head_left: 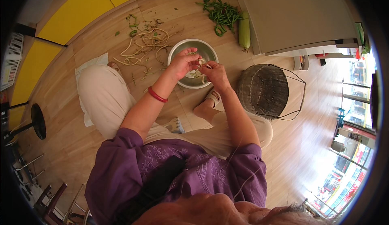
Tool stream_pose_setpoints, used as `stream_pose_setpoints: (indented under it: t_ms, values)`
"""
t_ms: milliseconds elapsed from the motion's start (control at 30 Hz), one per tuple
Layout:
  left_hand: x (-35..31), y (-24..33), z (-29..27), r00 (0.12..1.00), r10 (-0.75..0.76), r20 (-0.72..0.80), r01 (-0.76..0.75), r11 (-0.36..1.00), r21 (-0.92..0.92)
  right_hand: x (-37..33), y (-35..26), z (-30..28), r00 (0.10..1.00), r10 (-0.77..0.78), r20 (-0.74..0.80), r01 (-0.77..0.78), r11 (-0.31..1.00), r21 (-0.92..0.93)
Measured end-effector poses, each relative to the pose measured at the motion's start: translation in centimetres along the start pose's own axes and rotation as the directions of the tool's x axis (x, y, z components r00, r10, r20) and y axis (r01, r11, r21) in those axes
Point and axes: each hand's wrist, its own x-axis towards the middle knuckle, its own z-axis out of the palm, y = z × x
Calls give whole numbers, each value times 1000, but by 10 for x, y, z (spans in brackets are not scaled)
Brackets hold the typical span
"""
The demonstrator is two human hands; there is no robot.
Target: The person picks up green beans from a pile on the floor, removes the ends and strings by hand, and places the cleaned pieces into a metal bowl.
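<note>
Over a round metal bowl (pixel 173 54) on the floor, both my hands meet at pale bean pieces (pixel 202 62). My left hand (pixel 184 64), with a red bangle (pixel 157 95) on its wrist, has curled fingers closed at the beans. The fingers of my right hand (pixel 217 76) pinch the same pale pieces from the other side, and some hang below them. More light pieces lie in the bowl, partly hidden by my hands. Left of the bowl, long pale beans (pixel 142 42) lie loosely tangled on the floor among green scraps (pixel 133 33).
Green peppers (pixel 223 14) lie heaped beside a long green gourd (pixel 244 32), next to a large pale cabinet (pixel 298 16). A dark woven basket (pixel 263 89) with a wire handle rests tilted on the right. Yellow cabinets (pixel 77 12) line the far left.
</note>
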Motion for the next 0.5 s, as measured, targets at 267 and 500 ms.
stream_pose_setpoints:
  t_ms: [267,500]
  values:
    - [-10,14,0,958,-121,261,-18,880,475,-6,-4,-10,1000,-5,8,6,988,-156]
    - [-4,6,-13,983,-26,181,-57,896,440,-3,-3,-13,997,74,1,-74,997,-9]
